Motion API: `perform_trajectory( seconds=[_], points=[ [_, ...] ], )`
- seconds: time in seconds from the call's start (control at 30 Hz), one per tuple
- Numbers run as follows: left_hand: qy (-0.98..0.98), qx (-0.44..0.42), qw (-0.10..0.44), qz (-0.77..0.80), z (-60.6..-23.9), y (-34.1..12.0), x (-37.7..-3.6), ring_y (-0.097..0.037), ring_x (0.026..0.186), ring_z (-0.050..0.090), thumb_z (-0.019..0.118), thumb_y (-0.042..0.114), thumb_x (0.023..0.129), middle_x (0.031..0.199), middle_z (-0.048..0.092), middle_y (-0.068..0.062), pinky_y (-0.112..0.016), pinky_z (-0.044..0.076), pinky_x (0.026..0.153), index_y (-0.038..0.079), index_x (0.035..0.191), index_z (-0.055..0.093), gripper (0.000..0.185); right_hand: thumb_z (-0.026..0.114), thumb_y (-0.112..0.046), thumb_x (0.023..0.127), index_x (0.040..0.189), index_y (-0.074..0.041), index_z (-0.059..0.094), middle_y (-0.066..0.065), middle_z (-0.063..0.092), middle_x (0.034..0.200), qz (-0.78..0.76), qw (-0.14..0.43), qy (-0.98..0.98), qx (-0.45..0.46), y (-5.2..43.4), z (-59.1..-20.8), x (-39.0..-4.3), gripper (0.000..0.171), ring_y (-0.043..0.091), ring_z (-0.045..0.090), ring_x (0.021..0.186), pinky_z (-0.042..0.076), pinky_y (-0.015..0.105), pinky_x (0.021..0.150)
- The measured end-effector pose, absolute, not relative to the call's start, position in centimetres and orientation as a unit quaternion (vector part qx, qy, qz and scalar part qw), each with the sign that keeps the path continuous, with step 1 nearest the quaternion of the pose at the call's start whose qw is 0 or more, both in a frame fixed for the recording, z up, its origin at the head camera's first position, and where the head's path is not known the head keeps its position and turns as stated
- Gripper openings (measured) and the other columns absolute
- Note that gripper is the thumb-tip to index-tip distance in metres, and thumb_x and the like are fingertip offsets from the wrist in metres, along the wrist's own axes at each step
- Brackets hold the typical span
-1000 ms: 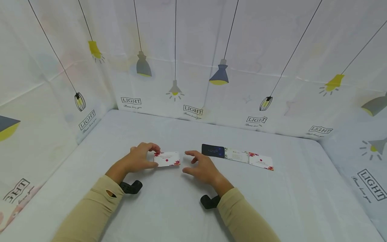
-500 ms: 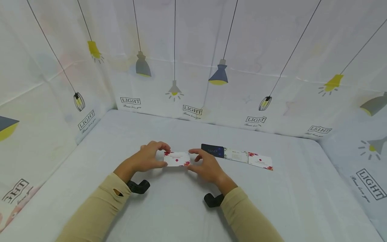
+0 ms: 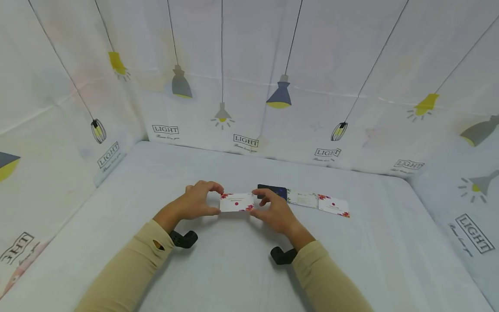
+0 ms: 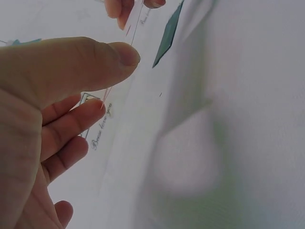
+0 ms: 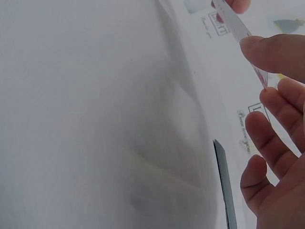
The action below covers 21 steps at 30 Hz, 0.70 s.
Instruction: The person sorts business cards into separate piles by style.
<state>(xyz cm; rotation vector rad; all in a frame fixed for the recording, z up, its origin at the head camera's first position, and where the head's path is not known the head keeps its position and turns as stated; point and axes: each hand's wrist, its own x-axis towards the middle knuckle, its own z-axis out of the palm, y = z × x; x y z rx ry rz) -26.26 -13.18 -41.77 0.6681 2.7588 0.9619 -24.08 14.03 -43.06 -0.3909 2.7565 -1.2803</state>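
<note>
A white business card (image 3: 237, 202) with red floral corners and a red dot hangs between both hands, its printed side facing the head camera. My left hand (image 3: 196, 201) pinches its left end, thumb at the lower corner and finger at the upper one. At the right end, my right hand (image 3: 278, 212) pinches it the same way. Both wrist views catch the card nearly edge-on, with the left thumb (image 4: 126, 53) and the right thumb (image 5: 252, 47) against it. Behind the right hand lies a dark blue card (image 3: 278, 191), partly covered by its fingers.
Joined in a row with the dark card on the white-covered table (image 3: 234, 268) are a white card with green leaves (image 3: 302, 198) and another red floral card (image 3: 333, 205). A white curtain (image 3: 249, 52) printed with lamps encloses the table's back and sides.
At first only the left hand held the card, with the right hand apart. The left hand carried it rightward, and the right hand took hold of its other end.
</note>
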Motion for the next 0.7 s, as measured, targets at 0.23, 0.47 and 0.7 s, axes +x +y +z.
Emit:
perform_trajectory(
  seconds=[0.23,0.47,0.7],
  points=[
    [0.92,0.232,0.061,0.311,-42.1,-11.4,-27.1,-0.026,0.128,0.043,0.083,0.025,0.082,0.128,0.061,-0.003,-0.05,0.025,0.099,0.013,0.127,0.06,0.052,0.079,-0.025,0.086,0.137,-0.019,0.058,0.005,0.061,0.109,-0.413,0.036,0.902,-0.122,15.5,-42.9,-24.2,0.055,0.023,0.055,0.094,0.046,0.035,0.069],
    [0.912,0.246,0.065,0.322,-41.6,-9.2,-27.9,-0.025,0.127,0.044,0.08,0.024,0.083,0.129,0.059,-0.004,-0.05,0.027,0.1,0.012,0.127,0.059,0.05,0.079,-0.027,0.085,0.135,-0.021,0.059,0.007,0.061,0.104,-0.398,0.023,0.911,-0.108,17.5,-42.2,-24.6,0.054,0.026,0.055,0.098,0.046,0.038,0.076],
    [0.909,0.255,0.07,0.322,-40.8,-6.2,-29.0,-0.021,0.125,0.042,0.079,0.026,0.085,0.13,0.058,-0.002,-0.047,0.027,0.101,0.014,0.128,0.059,0.049,0.077,-0.031,0.087,0.137,-0.02,0.057,0.011,0.06,0.109,-0.38,0.009,0.92,-0.098,20.5,-41.3,-24.7,0.055,0.029,0.055,0.097,0.044,0.039,0.074]
  ],
)
